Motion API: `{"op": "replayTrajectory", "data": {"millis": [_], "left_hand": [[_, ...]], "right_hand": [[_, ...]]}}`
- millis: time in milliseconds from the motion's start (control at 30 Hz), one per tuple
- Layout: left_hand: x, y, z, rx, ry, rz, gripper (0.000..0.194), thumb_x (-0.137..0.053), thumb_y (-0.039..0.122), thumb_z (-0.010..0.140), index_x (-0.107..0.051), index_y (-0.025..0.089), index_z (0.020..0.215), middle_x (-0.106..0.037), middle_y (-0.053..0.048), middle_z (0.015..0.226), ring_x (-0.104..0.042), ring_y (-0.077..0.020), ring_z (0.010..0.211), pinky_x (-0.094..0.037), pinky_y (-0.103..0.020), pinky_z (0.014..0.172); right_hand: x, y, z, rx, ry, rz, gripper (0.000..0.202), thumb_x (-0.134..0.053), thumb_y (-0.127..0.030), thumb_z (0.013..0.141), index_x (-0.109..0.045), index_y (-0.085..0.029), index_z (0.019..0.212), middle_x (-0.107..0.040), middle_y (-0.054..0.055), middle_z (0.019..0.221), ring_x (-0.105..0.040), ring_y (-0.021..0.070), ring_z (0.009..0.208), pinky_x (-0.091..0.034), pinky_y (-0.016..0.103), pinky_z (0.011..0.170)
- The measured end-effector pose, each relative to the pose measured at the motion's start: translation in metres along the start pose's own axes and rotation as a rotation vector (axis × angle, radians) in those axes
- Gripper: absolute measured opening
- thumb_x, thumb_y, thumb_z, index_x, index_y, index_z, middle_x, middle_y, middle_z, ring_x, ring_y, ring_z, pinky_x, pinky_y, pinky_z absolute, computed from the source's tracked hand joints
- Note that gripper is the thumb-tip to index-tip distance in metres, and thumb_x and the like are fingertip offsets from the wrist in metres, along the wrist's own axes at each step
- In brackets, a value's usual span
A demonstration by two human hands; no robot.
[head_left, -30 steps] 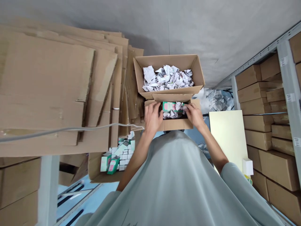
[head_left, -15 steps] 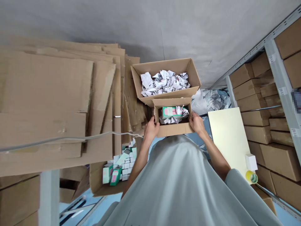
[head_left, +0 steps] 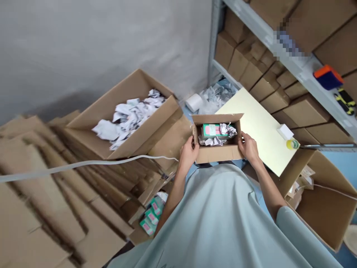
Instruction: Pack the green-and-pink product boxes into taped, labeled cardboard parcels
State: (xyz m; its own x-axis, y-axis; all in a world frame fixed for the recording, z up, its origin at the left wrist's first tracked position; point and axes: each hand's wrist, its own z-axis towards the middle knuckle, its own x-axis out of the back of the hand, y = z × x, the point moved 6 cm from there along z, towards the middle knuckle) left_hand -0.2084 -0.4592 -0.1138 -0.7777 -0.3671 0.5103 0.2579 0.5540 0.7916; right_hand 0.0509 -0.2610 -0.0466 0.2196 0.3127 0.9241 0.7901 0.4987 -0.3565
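Observation:
Between my two hands is a small open cardboard box (head_left: 219,154), held in front of my body. Inside it lies a green and pink product box (head_left: 211,130) with crumpled paper (head_left: 228,130) at its right end and along its near side. My left hand (head_left: 189,153) grips the left wall, the thumb by the near corner. On the opposite wall my right hand (head_left: 249,148) is closed round the right side. The fingertips of both hands are partly hidden by the cardboard.
A larger carton (head_left: 156,130) of crumpled paper stands at left, beside stacked flat cardboard (head_left: 92,201). A pale board (head_left: 251,126) carries a small white box (head_left: 285,131) and yellow tape (head_left: 292,144). Another open carton (head_left: 320,219) is at right, below shelves of boxes. A cable (head_left: 83,163) crosses the left.
My view has turned to the right. The small box, still in both hands, has moved away from the larger paper-filled carton toward the pale board.

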Motion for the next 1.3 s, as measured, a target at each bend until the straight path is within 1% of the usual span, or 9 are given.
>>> {"op": "replayTrajectory", "data": {"millis": [167, 300, 500, 667, 867, 1000, 1100, 1200, 1300], "left_hand": [[-0.081, 0.075, 0.043, -0.106, -0.119, 0.079, 0.051, -0.060, 0.026, 0.104, -0.067, 0.019, 0.154, -0.084, -0.015, 0.134, -0.082, -0.0322, 0.121, -0.064, -0.043, 0.108], [-0.161, 0.117, 0.081, -0.150, -0.225, 0.163, 0.054, -0.060, 0.024, 0.102, -0.065, 0.018, 0.156, -0.083, -0.015, 0.139, -0.081, -0.0335, 0.126, -0.062, -0.045, 0.111], [-0.276, 0.149, 0.142, -0.119, -0.355, 0.137, 0.058, -0.062, 0.018, 0.093, -0.066, 0.012, 0.151, -0.081, -0.019, 0.140, -0.079, -0.0298, 0.129, -0.059, -0.043, 0.119], [-0.332, 0.165, 0.173, -0.038, -0.402, 0.169, 0.060, -0.062, 0.018, 0.090, -0.065, 0.006, 0.149, -0.077, -0.025, 0.146, -0.079, -0.0306, 0.127, -0.059, -0.043, 0.117], [-0.353, 0.180, 0.203, -0.010, -0.453, 0.149, 0.057, -0.061, 0.019, 0.094, -0.064, 0.010, 0.151, -0.075, -0.022, 0.150, -0.074, -0.0283, 0.135, -0.056, -0.043, 0.122], [-0.351, 0.181, 0.221, 0.075, -0.522, 0.090, 0.060, -0.071, 0.026, 0.099, -0.058, 0.011, 0.156, -0.074, -0.024, 0.149, -0.076, -0.0283, 0.132, -0.059, -0.044, 0.117], [-0.339, 0.178, 0.231, 0.108, -0.509, 0.050, 0.062, -0.075, 0.032, 0.102, -0.055, 0.011, 0.156, -0.072, -0.024, 0.149, -0.076, -0.0271, 0.132, -0.059, -0.042, 0.116], [-0.317, 0.179, 0.236, -0.017, -0.394, 0.105, 0.055, -0.076, 0.032, 0.099, -0.061, 0.014, 0.149, -0.071, -0.022, 0.145, -0.075, -0.0306, 0.131, -0.058, -0.048, 0.119], [-0.294, 0.192, 0.224, -0.313, -0.290, 0.161, 0.054, -0.071, 0.035, 0.100, -0.061, 0.018, 0.151, -0.066, -0.020, 0.148, -0.071, -0.0331, 0.136, -0.057, -0.052, 0.122]], "right_hand": [[0.019, 0.102, -0.020, -0.197, 0.111, 0.069, 0.052, -0.043, -0.029, 0.108, -0.067, -0.012, 0.150, -0.081, 0.023, 0.131, -0.078, 0.0367, 0.110, -0.061, 0.047, 0.098], [0.019, 0.182, -0.028, -0.326, 0.177, 0.129, 0.052, -0.042, -0.029, 0.108, -0.068, -0.011, 0.149, -0.082, 0.022, 0.125, -0.077, 0.0362, 0.110, -0.061, 0.047, 0.099], [-0.003, 0.276, -0.024, -0.474, 0.184, 0.214, 0.050, -0.041, -0.026, 0.108, -0.070, -0.011, 0.146, -0.081, 0.021, 0.123, -0.076, 0.0323, 0.107, -0.060, 0.041, 0.097], [-0.025, 0.318, -0.017, -0.585, 0.128, 0.307, 0.051, -0.040, -0.027, 0.108, -0.070, -0.010, 0.147, -0.081, 0.019, 0.122, -0.075, 0.0293, 0.104, -0.060, 0.040, 0.100], [-0.042, 0.335, -0.008, -0.702, 0.191, 0.421, 0.057, -0.042, -0.033, 0.112, -0.062, -0.009, 0.160, -0.077, 0.021, 0.134, -0.078, 0.0258, 0.106, -0.061, 0.038, 0.106], [-0.051, 0.347, -0.010, -0.810, 0.308, 0.592, 0.066, -0.050, -0.056, 0.112, -0.063, -0.008, 0.156, -0.073, 0.026, 0.149, -0.073, 0.0289, 0.130, -0.061, 0.042, 0.111], [-0.054, 0.358, -0.026, -0.972, 0.469, 0.747, 0.083, -0.059, -0.075, 0.102, -0.067, -0.008, 0.150, -0.076, 0.027, 0.144, -0.072, 0.0349, 0.134, -0.059, 0.052, 0.117], [-0.044, 0.357, -0.043, -1.025, 0.657, 0.824, 0.090, -0.063, -0.081, 0.093, -0.071, -0.007, 0.143, -0.079, 0.028, 0.139, -0.075, 0.0383, 0.127, -0.059, 0.057, 0.117], [-0.023, 0.337, -0.049, -0.936, 0.747, 0.790, 0.079, -0.060, -0.076, 0.098, -0.073, -0.011, 0.141, -0.080, 0.025, 0.135, -0.079, 0.0362, 0.118, -0.065, 0.056, 0.107]]}}
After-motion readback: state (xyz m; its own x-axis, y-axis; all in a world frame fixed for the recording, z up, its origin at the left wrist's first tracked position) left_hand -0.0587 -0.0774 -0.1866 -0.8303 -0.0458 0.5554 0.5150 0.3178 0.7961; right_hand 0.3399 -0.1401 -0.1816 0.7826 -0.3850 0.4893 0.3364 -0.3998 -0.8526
